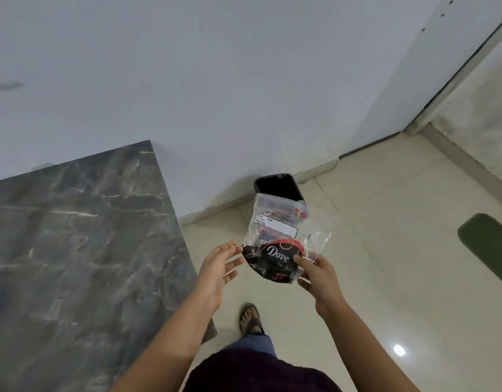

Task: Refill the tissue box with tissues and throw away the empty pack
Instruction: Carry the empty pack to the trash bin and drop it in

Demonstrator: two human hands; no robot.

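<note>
The bin (pixel 275 185) — near rim hidden behind the pack (pixel 275 236).

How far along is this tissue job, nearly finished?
Nearly. The tissue pack looks flat and empty, so the refilling seems done, though no tissue box is in view. The right hand pinches the pack, the left hand open at its edge. What's left: dropping it into the black bin ahead by the wall.
</note>
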